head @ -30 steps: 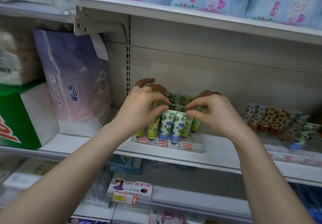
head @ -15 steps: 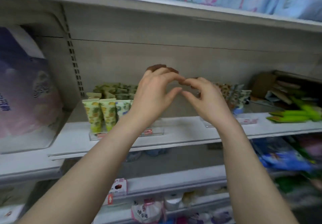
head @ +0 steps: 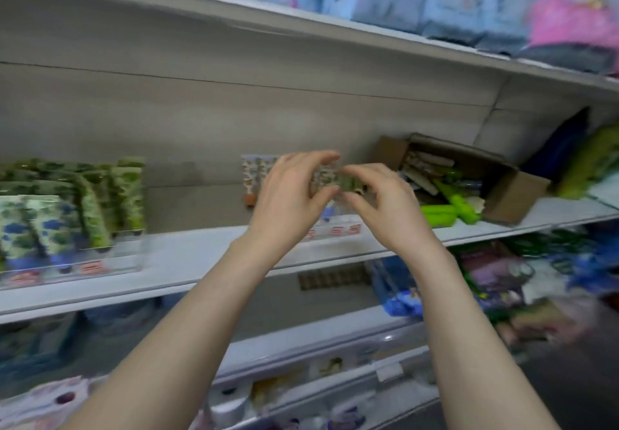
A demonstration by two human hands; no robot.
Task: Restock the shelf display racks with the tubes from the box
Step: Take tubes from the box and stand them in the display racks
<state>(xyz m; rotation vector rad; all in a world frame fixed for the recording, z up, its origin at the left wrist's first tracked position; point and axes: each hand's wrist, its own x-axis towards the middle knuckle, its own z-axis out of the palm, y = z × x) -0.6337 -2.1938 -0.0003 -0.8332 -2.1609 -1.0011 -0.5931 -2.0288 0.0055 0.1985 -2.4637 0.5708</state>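
- Far left: a clear display rack [head: 83, 267] on the shelf [head: 201, 262] holds upright floral tubes [head: 50, 225].
- Centre: the left hand [head: 288, 205] and right hand [head: 388, 212] meet before a second rack's patterned tubes [head: 253, 175], fingers curled. Through the blur I cannot tell whether either grips one.
- Right: an open cardboard box [head: 512, 195] sits on the shelf, green tubes [head: 449, 210] at its mouth.

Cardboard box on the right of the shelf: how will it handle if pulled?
The box is probably light and slides easily: cardboard, part-filled, on a smooth shelf. Its mouth faces forward with green tubes poking out, so a tug may spill them. Open flaps look floppy, likely poor handles.
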